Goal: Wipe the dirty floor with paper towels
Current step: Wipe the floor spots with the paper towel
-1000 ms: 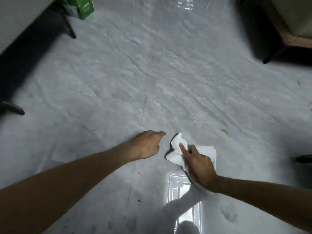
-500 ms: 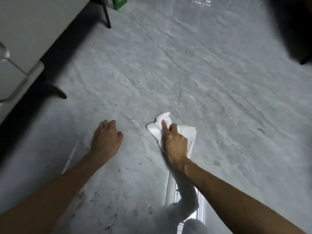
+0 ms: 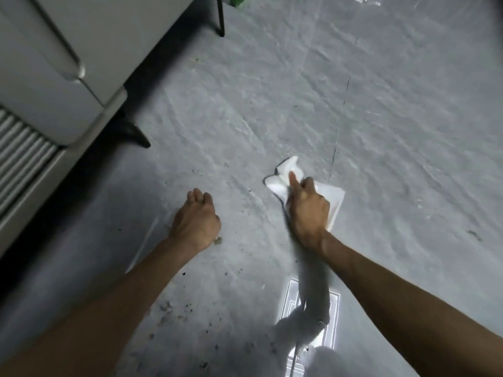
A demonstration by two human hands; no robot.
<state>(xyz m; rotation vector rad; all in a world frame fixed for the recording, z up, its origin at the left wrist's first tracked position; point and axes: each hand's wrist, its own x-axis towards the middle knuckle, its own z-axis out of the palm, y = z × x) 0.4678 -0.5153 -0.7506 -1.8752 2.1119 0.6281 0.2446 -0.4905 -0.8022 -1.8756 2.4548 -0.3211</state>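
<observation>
The right hand [image 3: 307, 210], pressing the paper towel [image 3: 333, 198], has slid left. The left hand [image 3: 196, 223], loosely curled, braces on the floor [image 3: 408, 131]; near specks [image 3: 187, 308] remain.

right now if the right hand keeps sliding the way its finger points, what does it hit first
Nothing soon, it seems. The right hand presses the paper towel on the floor, finger aimed up-frame. That line is bare floor; the black furniture leg stands well left of it.
</observation>
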